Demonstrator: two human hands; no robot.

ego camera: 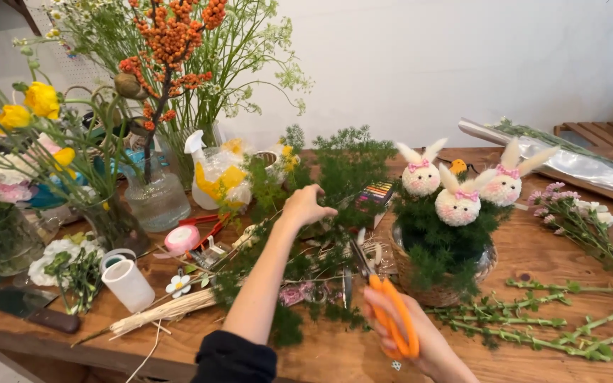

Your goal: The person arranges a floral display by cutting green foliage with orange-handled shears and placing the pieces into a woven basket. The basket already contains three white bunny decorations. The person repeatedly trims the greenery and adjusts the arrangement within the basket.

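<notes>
Head view, looking down on a crowded wooden tabletop point(519, 248). The left hand point(305, 206) is stretched out to the middle of the frame, forearm running up from the bottom centre, fingers curled onto a sprig in the heap of feathery green foliage point(342, 170). I'd guess it's pinching a stem there to steady it, but the fingertips are buried in the greenery, so I can't tell how tight that grip is.

The right hand point(420, 340) sits low, bottom centre-right, closed around the orange handles of the scissors point(384, 305). The blades point up and left toward the foliage and look only slightly apart.

Just right of the scissors is a wicker basket point(434, 280) stuffed with greenery and topped by three white pompom bunnies point(459, 202). Trimmed green stems point(533, 326) lie at lower right, close to the cutting hand. At the left are a glass vase with orange berry branches point(157, 191), yellow flowers point(40, 99), a pink tape roll point(181, 237) and a white cup point(129, 284).
</notes>
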